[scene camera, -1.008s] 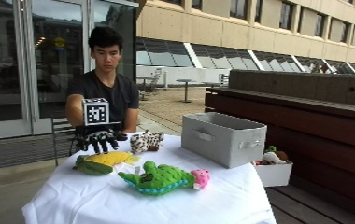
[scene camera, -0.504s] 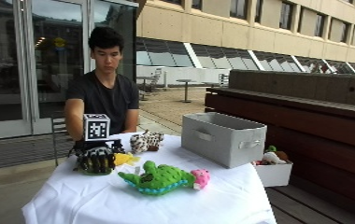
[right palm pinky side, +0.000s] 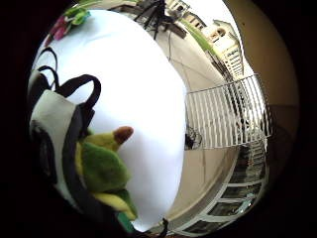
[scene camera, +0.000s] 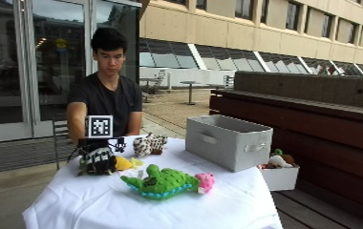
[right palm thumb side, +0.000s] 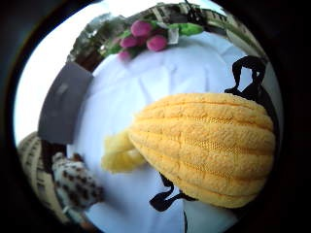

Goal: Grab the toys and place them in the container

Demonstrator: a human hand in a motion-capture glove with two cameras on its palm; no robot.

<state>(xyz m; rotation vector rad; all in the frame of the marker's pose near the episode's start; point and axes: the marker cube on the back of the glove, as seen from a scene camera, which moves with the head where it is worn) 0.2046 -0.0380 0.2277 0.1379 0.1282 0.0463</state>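
My gloved right hand (scene camera: 97, 161) lies on top of a green and yellow plush toy (scene camera: 125, 163) at the table's left side, fingers curled down around it. That toy fills the thumb side palm view as a ribbed yellow belly (right palm thumb side: 209, 145). The little finger side palm view shows its green back and brown tip (right palm pinky side: 101, 168). A green crocodile plush with a pink end (scene camera: 165, 181) lies near the front middle. A spotted plush (scene camera: 150, 144) sits behind my hand. The grey fabric container (scene camera: 229, 140) stands open-topped at the right.
A white cloth (scene camera: 169, 210) covers the small table. Beside the table's right edge, a low white box (scene camera: 280, 177) holding more toys sits on a wooden bench. The person sits behind the table, and the bare hand is hidden.
My hand, raised with spread fingers over the toy a second ago, has dropped onto the green and yellow plush and closed around it. The other toys have not moved.
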